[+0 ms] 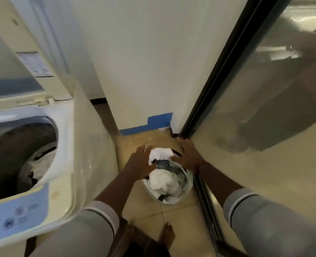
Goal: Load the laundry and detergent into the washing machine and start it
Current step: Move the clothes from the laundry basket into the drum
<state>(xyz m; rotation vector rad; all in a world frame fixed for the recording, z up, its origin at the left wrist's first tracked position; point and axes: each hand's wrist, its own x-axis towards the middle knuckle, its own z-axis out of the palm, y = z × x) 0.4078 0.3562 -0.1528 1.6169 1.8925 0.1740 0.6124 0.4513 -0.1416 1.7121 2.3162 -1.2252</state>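
Note:
A round laundry basket (pixel 187 184) stands on the tiled floor, full of white and dark clothes (pixel 162 180). Both my hands reach down over it. My left hand (pixel 140 162) is spread at the left side of a raised white garment (pixel 160 153). My right hand (pixel 187 154) is spread at its right side, fingers apart, touching or just over the pile. The top-loading washing machine (pixel 66 164) stands at the left with its lid (pixel 14 71) up. Some clothes lie in its drum (pixel 19 156).
A white wall with blue tape (pixel 153 123) at its foot rises behind the basket. A glass sliding door with a dark frame (pixel 220 71) runs along the right. The washer's blue control panel (pixel 14 214) is at lower left. My bare foot (pixel 167 234) stands on the tiles.

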